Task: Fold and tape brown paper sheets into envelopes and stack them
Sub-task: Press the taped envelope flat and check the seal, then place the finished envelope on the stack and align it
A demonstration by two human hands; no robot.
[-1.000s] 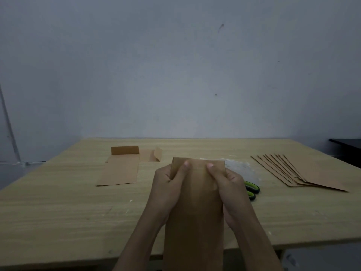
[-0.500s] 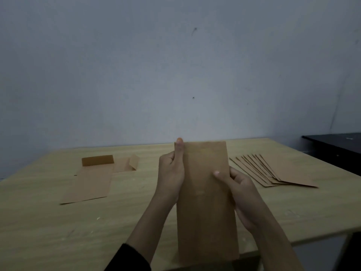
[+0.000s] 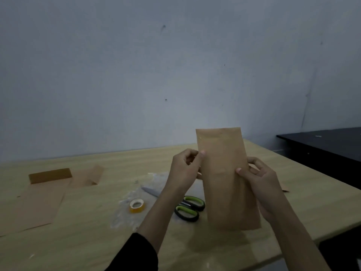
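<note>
A tall folded brown paper envelope (image 3: 224,178) is held upright above the pale wooden table (image 3: 78,241), pinched at its edges by the left hand (image 3: 184,170) and right hand (image 3: 261,182)

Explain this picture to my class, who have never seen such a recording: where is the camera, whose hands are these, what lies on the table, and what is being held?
There is no machine here. A person wears one camera on the head, looking forward and down, so you see their own arms. The left hand and right hand pinch the side edges of a folded brown paper envelope, held upright above the wooden table. On the table, a roll of tape and green-handled scissors lie on clear plastic. Partly folded brown sheets lie at the left. A dark surface stands at the far right.
</note>
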